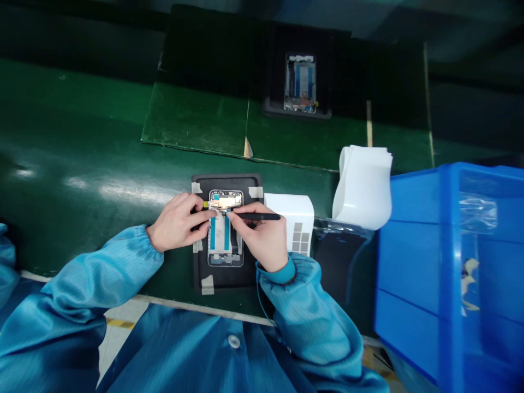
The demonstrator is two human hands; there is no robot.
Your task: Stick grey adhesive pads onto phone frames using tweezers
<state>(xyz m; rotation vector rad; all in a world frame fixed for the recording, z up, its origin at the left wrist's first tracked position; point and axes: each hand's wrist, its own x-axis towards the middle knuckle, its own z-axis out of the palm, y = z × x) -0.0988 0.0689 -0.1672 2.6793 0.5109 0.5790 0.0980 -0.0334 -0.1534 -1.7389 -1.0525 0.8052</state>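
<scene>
An opened phone lies in a black tray with bits of tape at its edges. Its circuit board shows at the far end, and two blue strips run along its middle. My right hand grips black tweezers, whose tip is over the phone just below the board. From the left, my left hand reaches in with fingers extended, its index fingertip on or just above the phone near that tip. What lies directly under the fingertips is too small to make out.
Right of the tray lie a white sheet with grey squares, a curled white stack and dark sheets. A large blue bin stands at far right. Another opened phone rests in a black tray farther back.
</scene>
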